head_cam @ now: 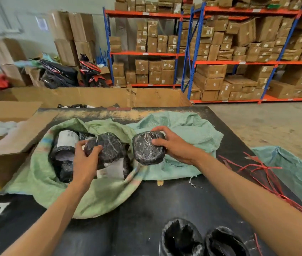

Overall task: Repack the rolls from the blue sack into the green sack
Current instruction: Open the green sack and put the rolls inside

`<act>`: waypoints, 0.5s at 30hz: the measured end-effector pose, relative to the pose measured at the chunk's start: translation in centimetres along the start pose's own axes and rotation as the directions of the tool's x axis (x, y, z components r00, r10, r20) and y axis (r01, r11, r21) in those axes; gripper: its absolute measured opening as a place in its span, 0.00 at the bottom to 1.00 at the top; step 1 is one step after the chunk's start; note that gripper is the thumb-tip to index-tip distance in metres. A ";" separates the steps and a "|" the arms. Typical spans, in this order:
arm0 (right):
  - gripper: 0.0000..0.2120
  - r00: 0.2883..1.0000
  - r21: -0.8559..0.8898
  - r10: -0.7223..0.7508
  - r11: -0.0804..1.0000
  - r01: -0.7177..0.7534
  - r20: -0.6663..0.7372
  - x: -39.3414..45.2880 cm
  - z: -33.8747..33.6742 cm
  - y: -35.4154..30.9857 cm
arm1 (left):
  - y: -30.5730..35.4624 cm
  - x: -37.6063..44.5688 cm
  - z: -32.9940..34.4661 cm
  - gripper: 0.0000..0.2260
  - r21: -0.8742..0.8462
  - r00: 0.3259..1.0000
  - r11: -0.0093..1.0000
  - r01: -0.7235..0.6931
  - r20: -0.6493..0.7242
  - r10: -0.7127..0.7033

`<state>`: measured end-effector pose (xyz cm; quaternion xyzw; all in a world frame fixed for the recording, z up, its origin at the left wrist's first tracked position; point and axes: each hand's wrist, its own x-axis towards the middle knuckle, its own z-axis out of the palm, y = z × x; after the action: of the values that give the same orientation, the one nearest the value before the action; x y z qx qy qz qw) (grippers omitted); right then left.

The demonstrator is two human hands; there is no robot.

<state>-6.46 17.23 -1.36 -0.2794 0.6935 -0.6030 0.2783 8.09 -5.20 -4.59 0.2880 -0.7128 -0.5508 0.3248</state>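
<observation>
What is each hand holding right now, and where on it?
Left hand holds a black wrapped roll in the green sack by its near end; right hand grips another roll by its right side.

A black table (165, 200) fills the near ground. Red plastic strings (264, 174) lie tangled on its right side. An open cardboard box (13, 145) stands at its left edge, white stuff inside. A long low cardboard wall (98, 97) runs along the far edge. Beyond, on the left, two parked motorbikes (72, 74) stand before stacked cartons (72, 37); on the right, orange and blue shelving racks (192, 52) hold many brown boxes
</observation>
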 end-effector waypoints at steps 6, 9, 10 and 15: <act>0.20 0.983 -0.364 -0.179 0.914 0.181 0.038 8.1 10.5 -2.6 | -4.4 6.1 -6.8 0.24 0.313 0.975 0.947 -0.072 -0.179 0.133; 0.20 0.979 -0.598 -0.161 0.776 0.202 0.121 11.0 14.2 -1.3 | -6.3 7.4 -8.3 0.25 0.561 0.990 0.823 -0.091 -0.041 0.137; 0.20 0.981 -0.687 -0.155 0.700 0.195 0.121 11.5 15.2 -0.3 | -6.8 7.3 -8.5 0.26 0.655 0.991 0.751 -0.084 -0.026 0.133; 0.24 0.938 -0.914 -0.346 0.372 0.161 0.025 11.0 16.5 2.6 | -7.2 7.5 -9.6 0.32 0.806 0.968 0.591 0.023 -0.166 0.188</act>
<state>-2.28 -1.65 -6.44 -0.4352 0.8771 -0.1897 -0.0735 11.31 -18.30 -8.77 0.4323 -0.8532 -0.1173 0.2671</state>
